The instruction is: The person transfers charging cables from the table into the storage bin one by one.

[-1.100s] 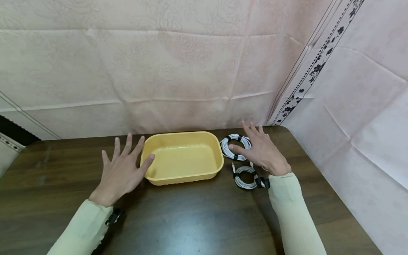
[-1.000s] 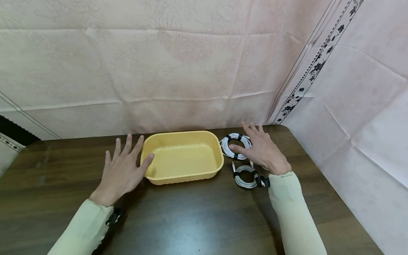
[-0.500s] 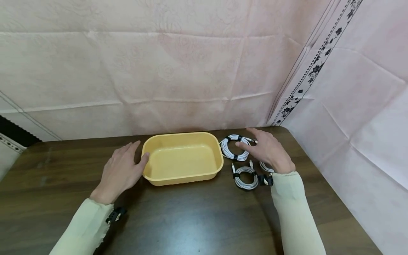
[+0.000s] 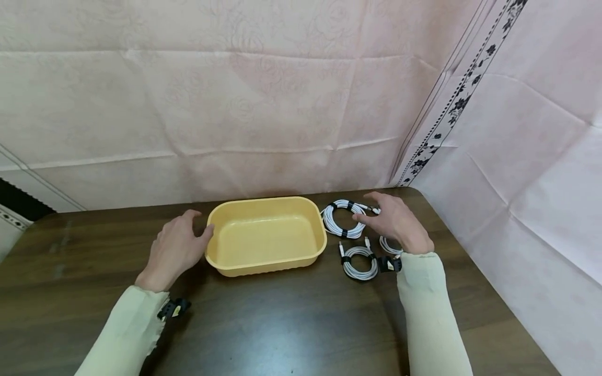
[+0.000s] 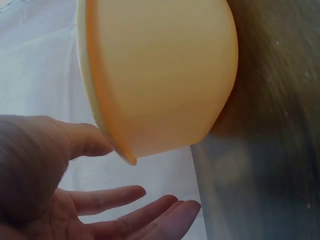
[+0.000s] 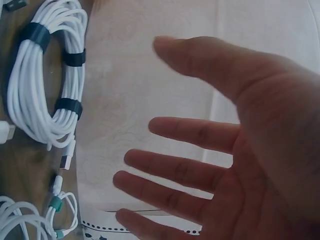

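A shallow yellow plastic tub (image 4: 268, 240) sits on the dark wooden table. Beside its left rim is my left hand (image 4: 174, 248), fingers loosely bent; in the left wrist view the thumb (image 5: 89, 140) meets the rim, though I cannot tell if it presses. My right hand (image 4: 398, 222) hovers, holding nothing, over the cables right of the tub. Below its thumb lies a large coiled white cable (image 4: 328, 222) with black straps, its plug end showing. Nearer me is a smaller coiled cable (image 4: 361, 275). A third white cable (image 4: 390, 249) is partly hidden under the right wrist.
Pale patterned cloth (image 4: 263, 120) hangs behind the table (image 4: 263, 318) and along its right side. Black wrist cameras sit under both sleeves. In the right wrist view, a thin white cable with a green tie (image 6: 56, 203) lies near the cloth.
My left hand's spread fingers have drawn together and bent beside the tub. The right hand has pulled back slightly and its fingers have lowered, uncovering the large cable's plug and part of the third cable.
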Available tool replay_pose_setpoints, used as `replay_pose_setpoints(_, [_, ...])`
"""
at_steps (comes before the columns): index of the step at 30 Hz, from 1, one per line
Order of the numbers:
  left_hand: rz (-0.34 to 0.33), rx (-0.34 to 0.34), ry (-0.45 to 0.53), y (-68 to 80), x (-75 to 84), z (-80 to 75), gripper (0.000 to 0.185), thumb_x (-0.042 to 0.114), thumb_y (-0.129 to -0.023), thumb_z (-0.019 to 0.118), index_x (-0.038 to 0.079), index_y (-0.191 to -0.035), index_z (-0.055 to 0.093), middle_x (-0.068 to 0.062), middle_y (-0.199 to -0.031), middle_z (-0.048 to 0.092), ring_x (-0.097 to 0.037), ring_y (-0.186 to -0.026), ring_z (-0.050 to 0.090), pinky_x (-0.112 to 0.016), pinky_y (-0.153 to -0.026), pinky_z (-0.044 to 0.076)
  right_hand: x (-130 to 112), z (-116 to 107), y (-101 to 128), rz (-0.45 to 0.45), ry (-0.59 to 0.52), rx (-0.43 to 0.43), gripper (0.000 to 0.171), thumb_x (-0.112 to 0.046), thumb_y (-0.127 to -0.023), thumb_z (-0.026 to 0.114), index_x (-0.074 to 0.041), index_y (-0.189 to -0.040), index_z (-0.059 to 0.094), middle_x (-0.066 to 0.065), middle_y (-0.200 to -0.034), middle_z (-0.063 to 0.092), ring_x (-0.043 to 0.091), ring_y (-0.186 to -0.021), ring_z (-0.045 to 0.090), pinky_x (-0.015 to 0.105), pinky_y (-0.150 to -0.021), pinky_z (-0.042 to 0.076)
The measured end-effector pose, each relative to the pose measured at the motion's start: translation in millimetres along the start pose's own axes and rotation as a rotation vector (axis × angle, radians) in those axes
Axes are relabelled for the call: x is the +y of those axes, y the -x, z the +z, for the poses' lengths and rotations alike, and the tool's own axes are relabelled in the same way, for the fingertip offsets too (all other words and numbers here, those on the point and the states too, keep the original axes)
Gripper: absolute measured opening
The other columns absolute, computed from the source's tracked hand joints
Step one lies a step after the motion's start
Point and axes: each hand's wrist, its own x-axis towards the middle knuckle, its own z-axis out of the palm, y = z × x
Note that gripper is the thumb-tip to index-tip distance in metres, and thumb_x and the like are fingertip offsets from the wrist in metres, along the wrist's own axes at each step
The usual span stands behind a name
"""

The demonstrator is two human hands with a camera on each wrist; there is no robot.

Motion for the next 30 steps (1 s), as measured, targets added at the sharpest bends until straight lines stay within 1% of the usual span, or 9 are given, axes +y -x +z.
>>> replay_pose_setpoints(2, [-0.015,0.004,0.005,-0.1,-0.3,0.4,0.061,0.04,-0.101,0.055,-0.006,-0.14,0.051,-0.027,-0.116,0.063,-0.035,-0.088,0.06,-0.04,-0.063,0.053,0.1,-0.9,-0.9,-0.001,-0.004,-0.003,0.072,-0.047,-0.095,0.067,-0.008,-0.151,0.046,0.019,-0.153,0.049,0.042,-0.141,0.046,0.062,-0.114,0.042])
replay_pose_setpoints(4, [-0.024,0.007,0.009,-0.1,-0.7,0.5,0.059,0.04,-0.101,0.056,-0.006,-0.137,0.053,-0.024,-0.11,0.064,-0.031,-0.083,0.059,-0.034,-0.059,0.05,0.2,-2.6,-1.3,0.005,-0.007,-0.004,0.071,-0.045,-0.095,0.067,-0.007,-0.151,0.046,0.021,-0.151,0.051,0.042,-0.138,0.049,0.061,-0.111,0.044])
replay_pose_setpoints(5, [-0.029,0.006,0.014,-0.2,-0.6,0.6,0.058,0.04,-0.101,0.057,-0.005,-0.137,0.054,-0.023,-0.108,0.064,-0.031,-0.083,0.059,-0.033,-0.059,0.049,0.2,-3.5,-1.1,0.011,-0.009,-0.005,0.07,-0.045,-0.095,0.067,-0.007,-0.151,0.046,0.021,-0.149,0.052,0.041,-0.136,0.051,0.061,-0.11,0.045])
replay_pose_setpoints(11, [-0.04,-0.022,0.051,-1.8,1.1,1.2,0.056,0.038,-0.101,0.058,-0.004,-0.137,0.055,-0.021,-0.108,0.066,-0.029,-0.085,0.062,-0.035,-0.066,0.054,1.3,-8.3,1.4,0.044,-0.019,0.015,0.066,-0.043,-0.095,0.068,-0.009,-0.148,0.05,0.022,-0.14,0.058,0.039,-0.124,0.059,0.059,-0.101,0.051])
replay_pose_setpoints(14, [-0.039,-0.031,0.064,-3.0,2.0,1.8,0.055,0.037,-0.101,0.058,-0.005,-0.137,0.054,-0.021,-0.106,0.065,-0.028,-0.085,0.061,-0.032,-0.066,0.053,2.1,-8.5,2.0,0.045,-0.025,0.021,0.065,-0.041,-0.095,0.068,-0.007,-0.147,0.05,0.022,-0.138,0.058,0.038,-0.122,0.058,0.058,-0.099,0.052])
replay_pose_setpoints(18, [0.0,-0.001,0.082,-4.2,0.5,1.0,0.049,0.032,-0.101,0.06,-0.005,-0.132,0.058,-0.019,-0.102,0.066,-0.027,-0.083,0.06,-0.028,-0.064,0.049,3.4,-7.5,2.4,0.052,-0.038,0.017,0.065,-0.04,-0.095,0.069,-0.006,-0.147,0.05,0.022,-0.14,0.056,0.038,-0.123,0.056,0.058,-0.101,0.051])
replay_pose_setpoints(21, [0.038,0.028,0.101,-4.2,-1.5,-1.0,0.045,0.029,-0.101,0.061,-0.005,-0.129,0.061,-0.019,-0.1,0.068,-0.027,-0.082,0.061,-0.027,-0.064,0.049,5.0,-7.5,1.6,0.044,-0.042,0.028,0.062,-0.038,-0.096,0.068,-0.005,-0.146,0.051,0.023,-0.141,0.056,0.04,-0.126,0.056,0.059,-0.103,0.049])
replay_pose_setpoints(27, [0.05,0.007,0.132,-5.3,-4.0,-2.0,0.045,0.028,-0.101,0.061,-0.004,-0.133,0.059,-0.019,-0.102,0.068,-0.023,-0.078,0.062,-0.027,-0.062,0.05,10.1,-7.2,1.7,0.036,-0.029,0.03,0.053,-0.032,-0.097,0.068,-0.005,-0.14,0.056,0.024,-0.14,0.057,0.041,-0.128,0.056,0.059,-0.105,0.048])
replay_pose_setpoints(30, [0.047,0.005,0.136,-5.5,-4.6,-0.9,0.045,0.028,-0.101,0.062,-0.003,-0.133,0.059,-0.02,-0.103,0.069,-0.021,-0.077,0.063,-0.027,-0.061,0.05,12.5,-6.9,2.2,0.038,-0.018,0.025,0.049,-0.029,-0.097,0.067,-0.004,-0.137,0.058,0.025,-0.135,0.059,0.04,-0.123,0.057,0.058,-0.102,0.049])
